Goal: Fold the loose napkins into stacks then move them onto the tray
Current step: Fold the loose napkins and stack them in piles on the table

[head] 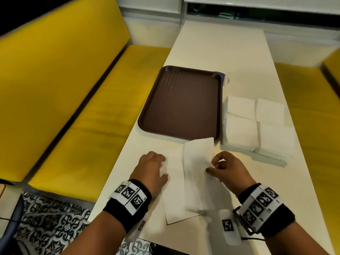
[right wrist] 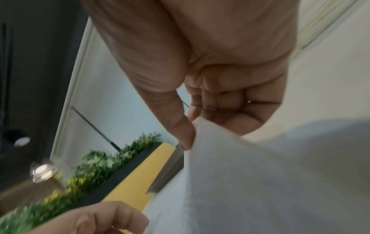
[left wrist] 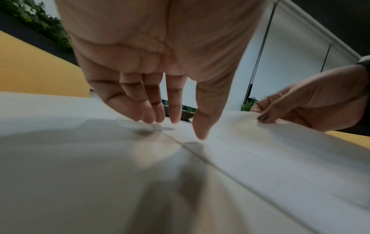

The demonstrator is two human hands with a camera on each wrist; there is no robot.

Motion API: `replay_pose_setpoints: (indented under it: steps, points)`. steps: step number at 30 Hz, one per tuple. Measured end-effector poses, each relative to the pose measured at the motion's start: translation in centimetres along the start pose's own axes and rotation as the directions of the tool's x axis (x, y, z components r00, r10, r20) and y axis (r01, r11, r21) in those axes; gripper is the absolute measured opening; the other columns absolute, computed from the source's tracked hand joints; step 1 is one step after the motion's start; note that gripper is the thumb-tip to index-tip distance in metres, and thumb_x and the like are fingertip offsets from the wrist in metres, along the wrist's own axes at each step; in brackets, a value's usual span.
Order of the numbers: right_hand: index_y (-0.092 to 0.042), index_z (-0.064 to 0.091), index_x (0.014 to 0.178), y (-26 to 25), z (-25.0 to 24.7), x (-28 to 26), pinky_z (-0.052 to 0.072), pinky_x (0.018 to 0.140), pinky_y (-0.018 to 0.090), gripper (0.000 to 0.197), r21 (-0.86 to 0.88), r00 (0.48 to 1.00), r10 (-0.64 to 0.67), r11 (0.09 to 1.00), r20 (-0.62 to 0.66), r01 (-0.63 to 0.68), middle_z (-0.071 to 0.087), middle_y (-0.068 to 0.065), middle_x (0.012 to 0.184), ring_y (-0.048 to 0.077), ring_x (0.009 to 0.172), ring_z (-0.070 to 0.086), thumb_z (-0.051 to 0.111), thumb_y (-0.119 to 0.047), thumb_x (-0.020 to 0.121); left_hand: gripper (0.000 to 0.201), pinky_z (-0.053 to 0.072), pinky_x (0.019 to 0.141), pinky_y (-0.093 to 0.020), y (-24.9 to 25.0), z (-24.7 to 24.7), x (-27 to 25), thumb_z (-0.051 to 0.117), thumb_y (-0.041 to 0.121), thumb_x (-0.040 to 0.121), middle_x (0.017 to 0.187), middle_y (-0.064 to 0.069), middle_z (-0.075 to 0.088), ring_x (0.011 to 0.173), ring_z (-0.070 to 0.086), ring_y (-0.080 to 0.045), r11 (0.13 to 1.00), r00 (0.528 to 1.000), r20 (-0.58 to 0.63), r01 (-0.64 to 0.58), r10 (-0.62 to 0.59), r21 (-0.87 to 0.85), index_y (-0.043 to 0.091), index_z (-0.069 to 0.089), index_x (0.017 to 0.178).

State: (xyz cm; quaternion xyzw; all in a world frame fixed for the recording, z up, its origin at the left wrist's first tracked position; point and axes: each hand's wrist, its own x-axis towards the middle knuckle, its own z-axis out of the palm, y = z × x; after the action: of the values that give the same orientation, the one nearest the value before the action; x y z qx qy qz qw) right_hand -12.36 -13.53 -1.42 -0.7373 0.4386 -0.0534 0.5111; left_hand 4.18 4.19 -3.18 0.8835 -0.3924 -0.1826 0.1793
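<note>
We see a long white table [head: 217,52] with a dark brown tray [head: 182,103] on it, and we place everything else by that tray. Just nearer us than the tray's near edge lies a loose white napkin [head: 198,173], partly folded, its raised flap reaching up to touch the tray's near right corner. The right hand [head: 228,170] pinches the napkin's right edge between thumb and forefinger, the other fingers curled in; the right wrist view shows the thumb pressed against the paper's edge. The left hand [head: 150,168], nearer us than the tray's near left corner, rests with fingers straight and relaxed, their tips pressing down on the napkin's left edge, grasping nothing. To the right of the tray, just beside its right rim, sit stacks of folded napkins [head: 255,126] in a square group. Yellow bench seats [head: 77,100] flank the table on both sides.
</note>
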Motion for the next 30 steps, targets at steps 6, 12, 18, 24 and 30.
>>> replay_pose_setpoints:
  steps: [6,12,18,24,30]
  points:
    - [-0.01,0.057,0.095,-1.5,-1.7,-1.4,0.046,0.06,0.028,0.022,0.26,0.995,-0.092,0.962,0.027,0.082,0.066,0.01,0.072,0.017,0.063,0.059,0.075,-0.007,0.082,0.036,0.043,0.082,-0.012,3.6,-1.6,-0.3,0.061,0.04,0.092,0.108,0.013,0.06,0.1,0.056,-0.001,0.888,0.996,-0.09,-0.023,-0.021,-0.459,0.024,0.052,0.122]
    - [-0.013,0.056,0.099,-3.1,-3.2,-2.5,0.047,0.061,0.027,0.027,0.412,0.986,-0.169,0.898,0.0,0.154,0.066,0.011,0.072,0.015,0.063,0.061,0.074,-0.002,0.082,0.032,0.051,0.068,-0.022,6.1,-2.2,0.1,0.072,0.015,0.086,0.082,0.006,0.07,0.071,0.065,-0.003,0.633,0.999,-0.001,0.024,-0.039,-0.774,0.014,0.058,0.115]
    - [-0.01,0.063,0.108,-5.7,-6.2,-3.4,0.054,0.064,0.032,0.029,0.582,0.967,-0.219,0.773,-0.128,0.252,0.07,0.013,0.075,0.017,0.07,0.067,0.07,0.001,0.082,0.015,0.058,0.077,-0.041,9.1,-6.3,1.1,0.071,0.007,0.085,0.091,-0.011,0.073,0.087,0.069,-0.028,0.548,0.988,-0.147,-0.152,0.052,-0.823,0.007,0.065,0.099]
    - [-0.003,0.067,0.104,-7.9,-8.9,-4.5,0.06,0.074,0.035,0.019,0.675,0.919,-0.342,0.633,-0.196,0.379,0.075,0.013,0.099,0.024,0.086,0.071,0.06,-0.005,0.088,0.015,0.058,0.077,-0.036,12.0,-9.5,1.5,0.067,0.007,0.084,0.092,-0.006,0.074,0.088,0.07,-0.022,0.371,0.959,-0.171,-0.247,0.226,-0.895,0.005,0.067,0.098]
    - [-0.023,0.079,0.086,-9.0,-11.5,-5.4,0.058,0.071,0.032,0.02,0.693,0.841,-0.504,0.536,-0.196,0.483,0.075,0.007,0.096,0.021,0.085,0.07,0.071,-0.028,0.069,0.023,0.058,0.078,-0.029,14.1,-11.9,1.6,0.062,0.007,0.078,0.103,-0.011,0.074,0.096,0.071,-0.023,0.197,0.937,-0.133,-0.205,0.324,-0.959,0.005,0.069,0.1]
